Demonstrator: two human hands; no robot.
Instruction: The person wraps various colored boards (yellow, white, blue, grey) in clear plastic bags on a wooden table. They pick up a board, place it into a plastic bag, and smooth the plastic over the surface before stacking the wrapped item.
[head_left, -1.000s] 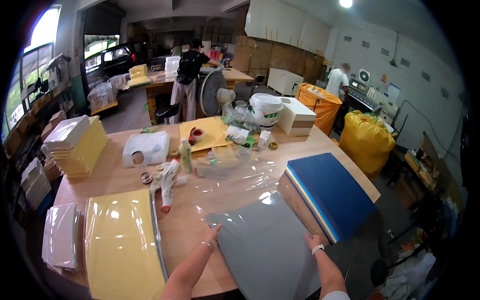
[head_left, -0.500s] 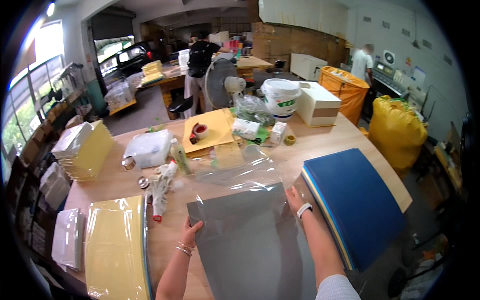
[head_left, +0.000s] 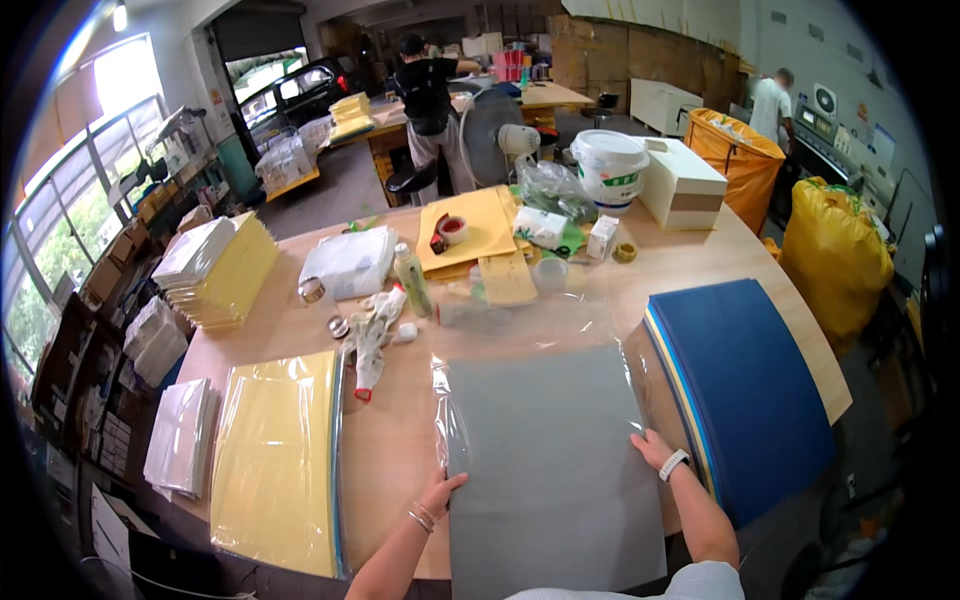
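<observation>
A large grey sheet [head_left: 555,460] lies flat before me, its far part inside a clear plastic bag [head_left: 570,322]. The bag reaches past the sheet's far edge onto the table. At the left side edge, my left hand [head_left: 438,495] is closed on the bag's rim, thumb over the grey sheet. My right hand [head_left: 652,450] pinches the bag at the opposite edge, a little farther away. To the right is a thick stack of dark blue sheets [head_left: 745,390], with yellow and light blue layers below. Bagged yellow sheets [head_left: 275,450] lie to the left.
White gloves [head_left: 372,345], a green bottle [head_left: 411,280] and a tape roll on yellow paper [head_left: 465,235] lie beyond the bag. Farther back stand a white bucket [head_left: 608,170], a box [head_left: 685,185] and a fan [head_left: 490,140]. Two people are in the background.
Both hands have come nearer to me along the grey sheet's sides, with the bag's edges. The sheet now lies straighter. The whole view has shifted, too.
</observation>
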